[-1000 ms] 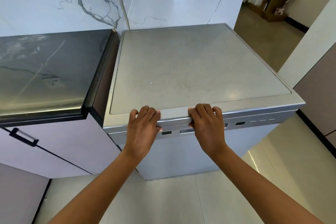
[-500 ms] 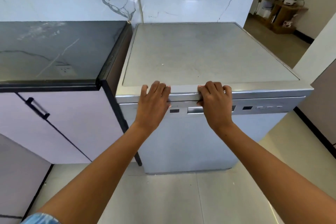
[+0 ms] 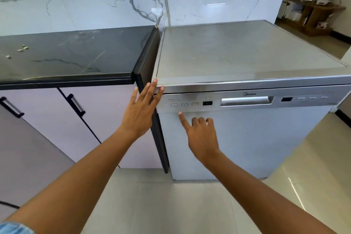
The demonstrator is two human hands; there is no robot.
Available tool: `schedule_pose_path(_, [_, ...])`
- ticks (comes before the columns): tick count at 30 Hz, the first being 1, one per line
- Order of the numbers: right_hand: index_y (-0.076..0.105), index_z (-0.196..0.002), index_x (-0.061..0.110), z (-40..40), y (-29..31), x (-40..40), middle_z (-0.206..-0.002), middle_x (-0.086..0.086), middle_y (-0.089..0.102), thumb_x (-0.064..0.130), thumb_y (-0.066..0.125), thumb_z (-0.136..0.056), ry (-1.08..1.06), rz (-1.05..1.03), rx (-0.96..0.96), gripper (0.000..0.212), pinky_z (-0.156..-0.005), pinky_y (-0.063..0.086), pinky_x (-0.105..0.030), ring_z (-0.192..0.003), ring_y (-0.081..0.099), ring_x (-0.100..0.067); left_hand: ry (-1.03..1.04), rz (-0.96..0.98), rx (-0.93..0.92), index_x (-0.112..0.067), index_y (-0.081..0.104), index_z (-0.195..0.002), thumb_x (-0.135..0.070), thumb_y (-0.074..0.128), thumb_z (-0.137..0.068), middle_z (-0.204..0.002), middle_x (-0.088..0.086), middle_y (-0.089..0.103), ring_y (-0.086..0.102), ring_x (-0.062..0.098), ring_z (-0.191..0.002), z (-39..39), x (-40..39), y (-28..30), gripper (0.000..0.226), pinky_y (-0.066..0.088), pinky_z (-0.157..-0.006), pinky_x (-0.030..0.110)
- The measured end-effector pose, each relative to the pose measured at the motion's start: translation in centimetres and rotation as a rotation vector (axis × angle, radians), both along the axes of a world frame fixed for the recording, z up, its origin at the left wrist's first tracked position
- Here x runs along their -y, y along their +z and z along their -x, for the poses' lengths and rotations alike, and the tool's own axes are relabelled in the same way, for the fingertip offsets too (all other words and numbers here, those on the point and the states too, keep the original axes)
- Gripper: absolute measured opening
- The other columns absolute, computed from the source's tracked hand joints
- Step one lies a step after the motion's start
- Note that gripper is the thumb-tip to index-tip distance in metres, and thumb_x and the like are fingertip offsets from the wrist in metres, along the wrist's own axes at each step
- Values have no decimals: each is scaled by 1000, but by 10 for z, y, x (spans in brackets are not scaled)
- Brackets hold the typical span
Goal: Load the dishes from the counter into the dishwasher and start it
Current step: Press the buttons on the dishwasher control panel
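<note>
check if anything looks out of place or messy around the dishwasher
Only small things: a few white crumbs lie scattered on the black countertop at far left, and one white speck sits on the dishwasher top. The door looks closed and undamaged.

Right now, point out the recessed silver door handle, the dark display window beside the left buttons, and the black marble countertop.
Recessed silver door handle (image 3: 247, 101): head view, middle of recess.
Dark display window (image 3: 207, 103): head view, centre.
Black marble countertop (image 3: 76, 55): head view, bare top.
</note>
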State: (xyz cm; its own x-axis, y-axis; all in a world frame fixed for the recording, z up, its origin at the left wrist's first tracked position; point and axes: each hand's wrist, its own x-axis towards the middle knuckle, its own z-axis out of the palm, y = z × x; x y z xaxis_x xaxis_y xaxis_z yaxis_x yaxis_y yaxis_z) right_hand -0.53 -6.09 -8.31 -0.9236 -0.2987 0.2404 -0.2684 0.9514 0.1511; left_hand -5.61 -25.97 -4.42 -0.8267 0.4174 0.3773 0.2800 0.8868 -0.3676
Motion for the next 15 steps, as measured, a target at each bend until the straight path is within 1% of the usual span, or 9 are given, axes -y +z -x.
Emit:
schedule_pose_path(1, [4,-150,19,1,-2,6,-126,-19,53,22,56,-91,5,-18,76,79,-103,32,-46,-118,49,-34,-4,24,-12,-13,0,-151,-12,58,-84,-158,14,-1,1,30,-145,0,0,-1,89,1,-116,47])
schedule_pose_path(2, [-5,-150,20,3,-2,11,-131,-19,48,22,52,-93,-4,-25,128,81,-105,29,-46,-122,45,-34,-14,45,-32,-11,2,-151,-17,54,-88,-158,14,0,0,29,-145,0,1,-2,82,-1,-117,45])
schedule_pose_path(4, [-12,-148,22,10,2,21,-134,-19,46,25,53,-93,-25,-11,159,86,-106,28,-46,-124,44,-34,-46,38,-60,-9,7,-151,-22,47,-92,-158,14,3,3,28,-146,2,1,-4,72,3,-117,42])
schedule_pose_path(7, [-17,-147,24,23,1,29,-133,-19,46,27,55,-92,-38,1,162,90,-106,29,-44,-122,45,-33,-110,2,-76,-8,6,-150,-22,31,-94,-158,12,8,9,28,-145,7,5,-9,63,15,-117,41])
schedule_pose_path(9, [-19,-147,24,27,2,31,-132,-19,48,27,55,-93,-56,-4,158,91,-106,29,-44,-121,46,-33,-140,-16,-80,-7,7,-149,-26,22,-93,-158,13,11,11,27,-145,8,4,-10,61,18,-117,42])
schedule_pose_path(13, [-21,-146,24,30,-2,34,-132,-19,48,28,55,-92,-75,0,163,93,-106,29,-44,-121,46,-33,-190,-129,-79,-2,19,-148,-27,23,-95,-156,15,18,18,29,-143,7,0,-13,59,24,-115,43])
schedule_pose_path(15, [-20,-146,22,30,-4,34,-132,-18,48,28,54,-93,-80,4,147,91,-106,29,-44,-120,46,-32,-194,-155,-80,-2,22,-147,-27,23,-94,-155,15,20,20,30,-143,6,-2,-14,59,25,-114,44])
